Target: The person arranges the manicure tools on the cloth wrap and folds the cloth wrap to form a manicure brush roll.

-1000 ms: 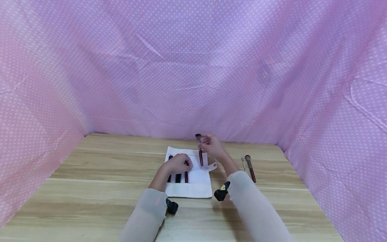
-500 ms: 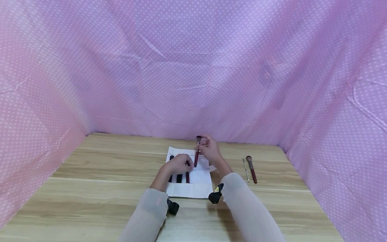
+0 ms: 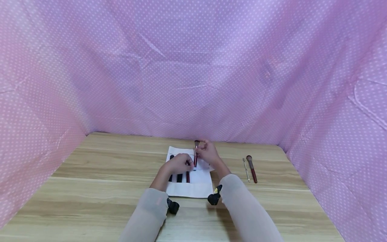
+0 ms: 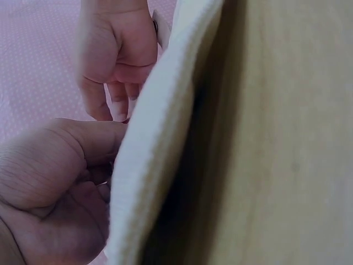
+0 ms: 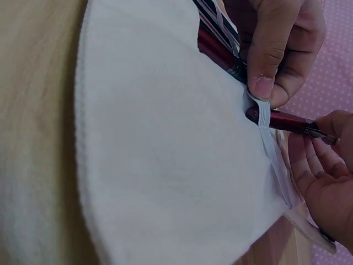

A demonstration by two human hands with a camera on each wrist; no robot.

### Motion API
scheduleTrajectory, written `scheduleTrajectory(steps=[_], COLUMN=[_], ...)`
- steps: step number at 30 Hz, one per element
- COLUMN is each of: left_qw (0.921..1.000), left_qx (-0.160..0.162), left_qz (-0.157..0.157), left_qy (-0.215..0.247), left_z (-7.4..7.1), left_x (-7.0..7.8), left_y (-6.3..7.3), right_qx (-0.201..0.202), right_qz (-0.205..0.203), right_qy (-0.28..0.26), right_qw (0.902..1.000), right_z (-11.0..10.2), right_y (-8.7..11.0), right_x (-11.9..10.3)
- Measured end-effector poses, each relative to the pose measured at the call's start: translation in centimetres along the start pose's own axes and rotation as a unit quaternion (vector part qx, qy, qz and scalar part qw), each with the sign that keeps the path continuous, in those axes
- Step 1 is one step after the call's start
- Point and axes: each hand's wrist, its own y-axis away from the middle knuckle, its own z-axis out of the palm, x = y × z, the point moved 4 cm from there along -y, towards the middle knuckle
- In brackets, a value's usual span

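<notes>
A white fabric brush roll [image 3: 202, 190] lies unfolded on the table. My right hand [image 3: 209, 154] pinches a makeup brush [image 3: 196, 146] by its metal collar, bristles pointing away. In the right wrist view the tip of its dark red handle [image 5: 287, 120] pokes through under a white elastic band [image 5: 265, 118]. My left hand [image 3: 178, 163] pinches that band at its edge, thumb [image 5: 263, 83] on top. Left of this loop, another red-handled brush [image 5: 218, 51] and dark tools are tucked in the roll. In the left wrist view the roll's edge [image 4: 154, 127] hides the fingertips.
On the wooden table [image 3: 90, 188], right of the roll, lie a second makeup brush [image 3: 251, 168] and a thin silvery tool [image 3: 246, 170]. A snap strap [image 5: 311, 232] sticks out from the roll's side. Pink dotted cloth [image 3: 193, 84] encloses the table.
My right hand has moved left and down with the brush, bringing the handle's end to the elastic band beside my left hand. The left hand stays nearly in place.
</notes>
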Motion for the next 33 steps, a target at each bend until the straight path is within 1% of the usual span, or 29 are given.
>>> scheduleTrajectory(steps=[5,9,12,17,20,23,27,33], left_qw=[0.9999,1.0,0.9999,0.9999,0.9999,1.0,0.9999,1.0], left_qx=[0.001,0.001,0.0,-0.002,-0.001,0.0,-0.001,-0.001], left_qz=[0.012,0.01,0.011,0.015,0.011,0.006,0.01,0.007], left_qy=[-0.004,-0.001,0.001,-0.003,-0.005,-0.005,-0.006,-0.001], left_z=[-0.1,-0.1,-0.1,0.0,0.0,0.1,0.1,0.0], left_x=[0.1,0.1,0.1,0.0,-0.1,-0.2,-0.2,0.0], left_y=[-0.1,-0.1,-0.1,0.0,-0.1,-0.1,-0.2,-0.1], right_qx=[-0.012,-0.024,-0.033,-0.048,-0.055,-0.058,-0.061,-0.08], right_qz=[0.009,0.015,0.017,0.026,0.031,0.037,0.051,0.066], right_qy=[0.02,0.034,0.028,-0.001,-0.008,0.004,0.022,0.02], right_qw=[0.9997,0.999,0.9989,0.9985,0.998,0.9976,0.9965,0.9945], right_z=[0.1,0.1,0.1,-0.1,-0.2,-0.2,-0.3,-0.4], right_y=[-0.1,0.0,0.0,0.0,0.0,0.1,0.4,0.6], right_x=[0.3,0.5,0.7,1.0,1.2,1.2,1.2,1.1])
